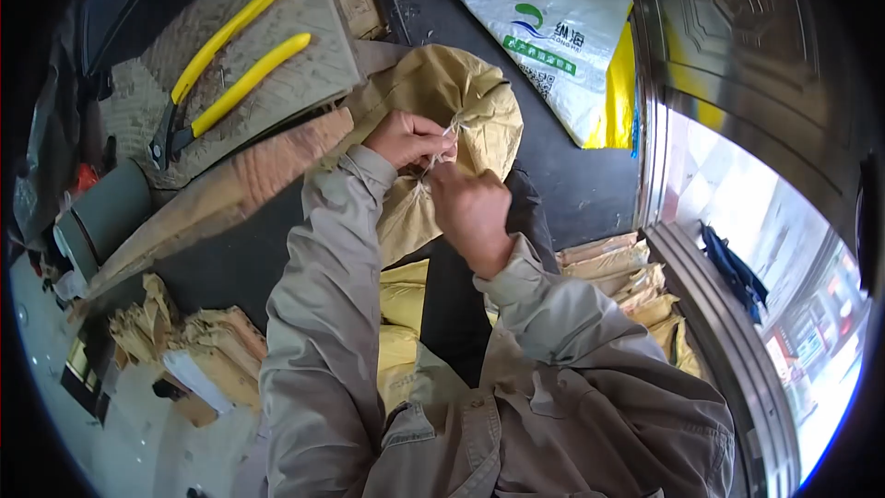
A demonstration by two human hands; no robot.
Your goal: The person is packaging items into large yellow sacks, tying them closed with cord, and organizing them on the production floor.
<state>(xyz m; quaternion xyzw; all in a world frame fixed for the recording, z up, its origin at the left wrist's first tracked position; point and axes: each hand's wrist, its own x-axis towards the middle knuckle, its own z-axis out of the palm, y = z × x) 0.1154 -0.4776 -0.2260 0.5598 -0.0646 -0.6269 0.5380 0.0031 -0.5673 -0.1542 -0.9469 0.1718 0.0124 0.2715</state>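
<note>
In front of me a tan sack has its material gathered into creased folds. A thin white string runs across the gathered part, between my hands. My left hand is closed, its thumb and forefinger pinching the string on the sack's left side. Close by on the right, my right hand is curled shut at the lower gathered folds, with the string by its fingertips. Its exact grip is partly hidden by the knuckles.
Yellow-handled cutters lie on a worn board at upper left. A wooden plank slants below it, near a grey-green roll. A white-and-yellow bag lies at upper right. Folded brown sacks sit lower left, others right, by a metal frame.
</note>
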